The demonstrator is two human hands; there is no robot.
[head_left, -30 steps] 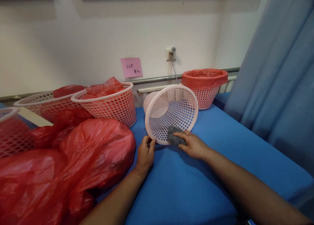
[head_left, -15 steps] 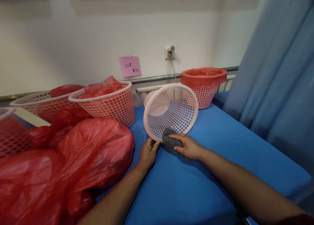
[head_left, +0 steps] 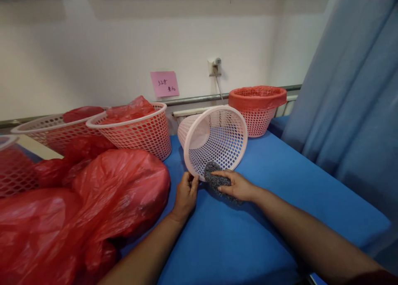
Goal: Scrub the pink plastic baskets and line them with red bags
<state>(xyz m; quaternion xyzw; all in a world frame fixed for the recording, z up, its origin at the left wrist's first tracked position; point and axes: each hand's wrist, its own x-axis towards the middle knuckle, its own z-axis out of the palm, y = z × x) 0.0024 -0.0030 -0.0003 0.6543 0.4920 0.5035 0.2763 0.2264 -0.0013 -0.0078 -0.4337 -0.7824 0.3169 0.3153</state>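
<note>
A pale pink plastic basket [head_left: 190, 129] lies tipped on its side on the blue-covered surface [head_left: 224, 239], its round mouth turned toward me. My left hand [head_left: 185, 196] pinches the lower left of its rim between thumb and fingers. In my right hand [head_left: 238, 185] is a dark grey, fuzzy cloth [head_left: 214, 180]. The fingers press this cloth over the bottom of the rim, and part of it hangs below my palm. Through the holes in the basket's wall, blue shows.
Red plastic bags [head_left: 124, 189] pile up at the left. Behind them stand baskets with red liners, one of them a pink basket [head_left: 146, 131]. A red-lined basket [head_left: 256, 119] is at the back right. A pink note [head_left: 164, 84], a wall socket [head_left: 214, 67] and a blue curtain [head_left: 348, 102] surround the surface.
The basket has turned a little, its mouth shifting slightly left and more of its left outer side showing. My left hand has moved slightly left with the rim; the cloth is still on the rim.
</note>
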